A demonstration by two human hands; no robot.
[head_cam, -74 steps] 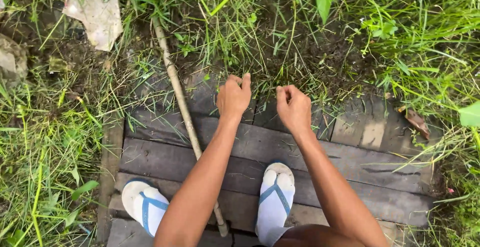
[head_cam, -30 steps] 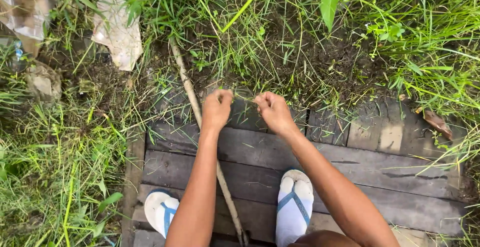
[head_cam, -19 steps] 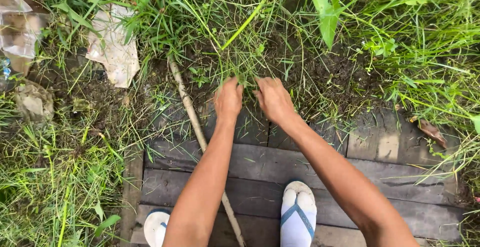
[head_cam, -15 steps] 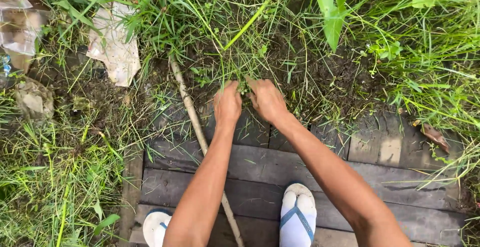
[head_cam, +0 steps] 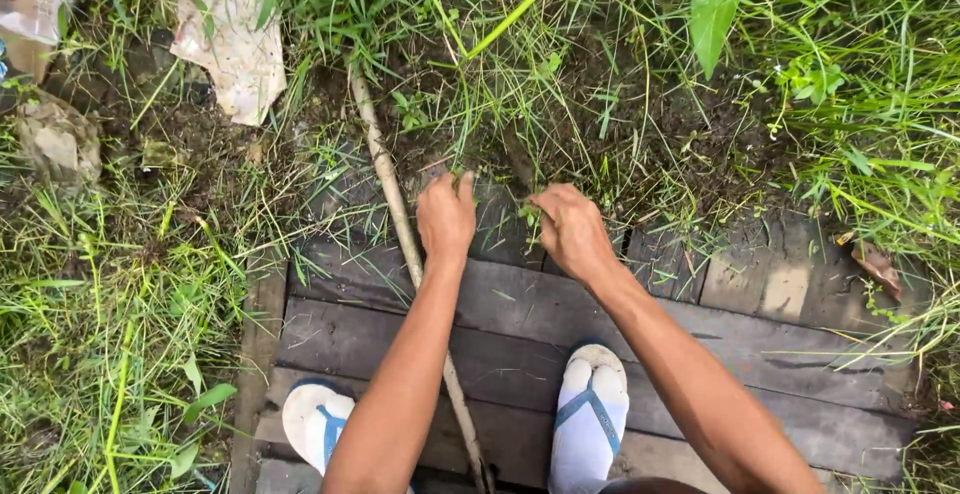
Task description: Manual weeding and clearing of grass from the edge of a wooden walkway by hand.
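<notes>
My left hand (head_cam: 445,216) and my right hand (head_cam: 572,229) reach out over the far edge of dark, wet wooden planks (head_cam: 760,354), where thin grass (head_cam: 500,104) grows out of muddy soil (head_cam: 640,124). The right hand's fingers are curled and pinch a few short green blades. The left hand's fingertips rest at the grass edge, seen from the back, so its grip is hidden. A long thin stick (head_cam: 385,169) lies just left of the left hand and runs under that forearm.
My feet in white sandals with blue straps, the left sandal (head_cam: 315,419) and the right sandal (head_cam: 590,404), stand on the planks. A pale crumpled sheet (head_cam: 235,44) and a stone (head_cam: 55,139) lie at the upper left. Dense grass surrounds the planks, and a broad leaf (head_cam: 712,14) hangs at the top.
Both hands were closed together on a grass tuft in the soil. They have since drawn back toward the planks and moved apart. The view has shifted slightly.
</notes>
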